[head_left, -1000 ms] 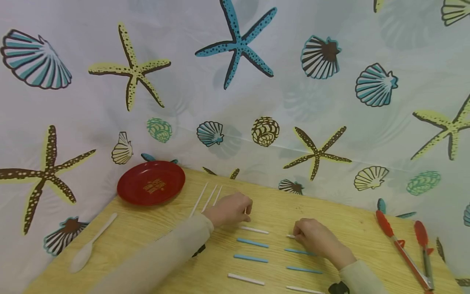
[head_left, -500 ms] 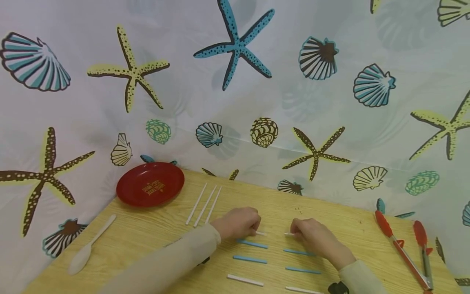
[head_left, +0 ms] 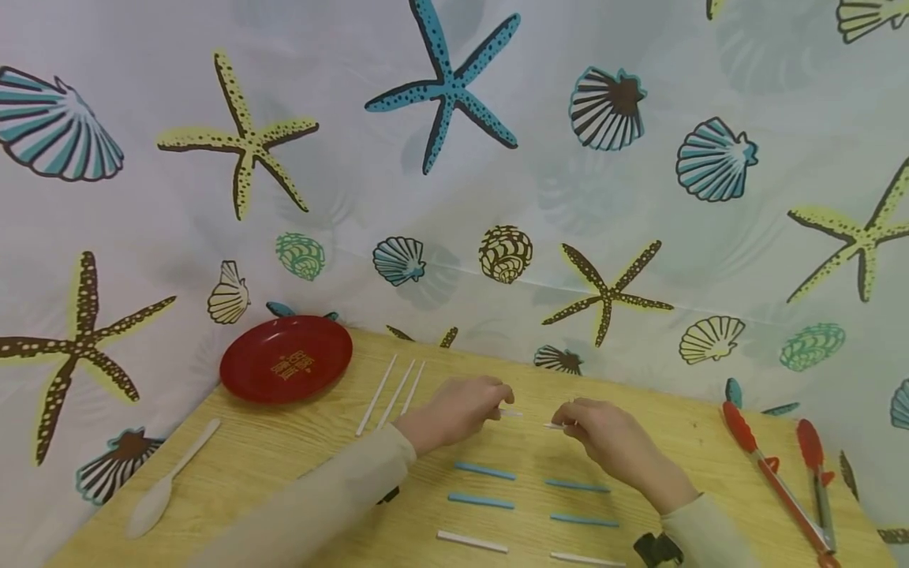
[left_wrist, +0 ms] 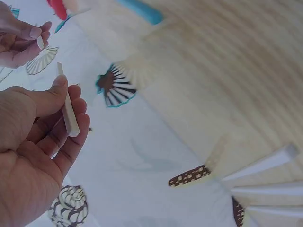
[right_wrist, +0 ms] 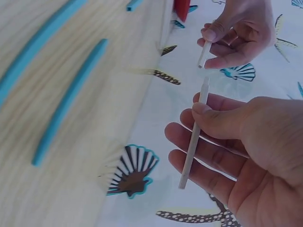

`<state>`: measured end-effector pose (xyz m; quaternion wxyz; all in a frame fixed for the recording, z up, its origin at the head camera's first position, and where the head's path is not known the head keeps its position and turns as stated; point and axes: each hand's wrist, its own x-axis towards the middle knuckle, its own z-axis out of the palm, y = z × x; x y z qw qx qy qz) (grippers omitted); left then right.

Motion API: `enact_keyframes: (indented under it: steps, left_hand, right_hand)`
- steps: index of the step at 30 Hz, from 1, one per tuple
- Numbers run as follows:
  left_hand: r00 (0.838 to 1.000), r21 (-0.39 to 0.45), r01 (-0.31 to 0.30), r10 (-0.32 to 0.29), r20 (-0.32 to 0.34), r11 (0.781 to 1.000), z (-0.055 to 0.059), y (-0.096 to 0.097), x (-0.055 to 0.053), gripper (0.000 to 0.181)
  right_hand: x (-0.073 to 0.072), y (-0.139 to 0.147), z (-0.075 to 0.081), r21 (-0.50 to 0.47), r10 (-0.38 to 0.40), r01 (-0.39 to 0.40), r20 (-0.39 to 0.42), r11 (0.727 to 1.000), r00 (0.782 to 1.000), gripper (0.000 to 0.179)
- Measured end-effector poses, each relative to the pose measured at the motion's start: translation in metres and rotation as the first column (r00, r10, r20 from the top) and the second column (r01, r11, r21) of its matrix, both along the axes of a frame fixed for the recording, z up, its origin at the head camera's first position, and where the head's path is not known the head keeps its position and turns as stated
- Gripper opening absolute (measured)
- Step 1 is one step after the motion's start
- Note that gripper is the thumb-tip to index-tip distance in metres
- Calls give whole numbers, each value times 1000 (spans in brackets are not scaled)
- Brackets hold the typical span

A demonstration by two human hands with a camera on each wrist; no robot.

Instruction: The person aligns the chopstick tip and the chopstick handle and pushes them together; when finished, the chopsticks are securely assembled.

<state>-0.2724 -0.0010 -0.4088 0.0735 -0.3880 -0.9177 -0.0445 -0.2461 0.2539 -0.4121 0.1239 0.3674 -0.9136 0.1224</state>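
My left hand (head_left: 465, 406) pinches a short white stick (left_wrist: 70, 113) between thumb and fingers, raised over the table. My right hand (head_left: 614, 442) pinches a second short white stick (right_wrist: 193, 142) the same way, facing the left hand with a small gap between the two stick ends. Nearer me on the table lie two columns of short sticks: on the left a blue stick (head_left: 485, 471), another blue stick (head_left: 480, 501) and a white stick (head_left: 472, 541); on the right a blue stick (head_left: 577, 486), another blue stick (head_left: 585, 521) and a white stick (head_left: 588, 560).
Three long white tapered sticks (head_left: 376, 394) lie side by side left of the hands. A red oval plate (head_left: 248, 371) stands at the back left, a white spoon (head_left: 152, 505) before it. Red-tipped tongs (head_left: 784, 489) and smaller tongs (head_left: 817, 473) lie right. A patterned cloth (head_left: 497, 331) hangs behind.
My left hand has come down onto a white stick and taken hold of it. Both hands have then lifted their white sticks off the table and moved toward the back.
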Motion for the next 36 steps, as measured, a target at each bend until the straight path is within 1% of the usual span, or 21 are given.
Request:
enact_keyframes:
  steps: [3,6,13,16,19,21,25,31,34,36]
  left_hand:
    - [1000,10,4,-4,-17,1000,12,-1,3,17]
    - [999,28,17,-16,-35,999,18,-1,5,15]
    - [995,86,56,-49,-81,995,23,-1,12,13]
    - [994,90,56,-47,-94,994,23,-1,13,13]
    - [994,89,51,-42,-104,995,23,-1,14,13]
    - [993,94,52,-42,-111,994,23,-1,13,13]
    - [989,110,66,-50,-141,992,24,-2,13,12]
    - [976,142,104,-74,-205,984,26,-2,14,12]
    - [963,127,146,-112,-246,981,26,-2,15,17]
    - [948,115,183,-144,-285,976,26,-2,16,22]
  right_hand:
    - [2,-3,9,-15,13,-13,-27,1000,1000,21]
    - [3,-6,14,-35,34,-35,-26,999,999,20]
    - [3,-11,20,-72,72,-76,-45,995,996,22]
    - [4,-12,21,-80,82,-87,-60,993,995,22]
    - [4,-13,21,-87,88,-97,-102,991,991,22]
    - [4,-14,21,-91,90,-105,-153,990,984,23]
    - [3,-15,21,-95,90,-118,-260,988,961,23]
    - [2,-16,21,-120,99,-148,-342,982,934,21]
    - [3,-17,22,-98,125,-175,-380,980,916,21]
    - [4,-19,23,-77,149,-195,-400,978,904,23]
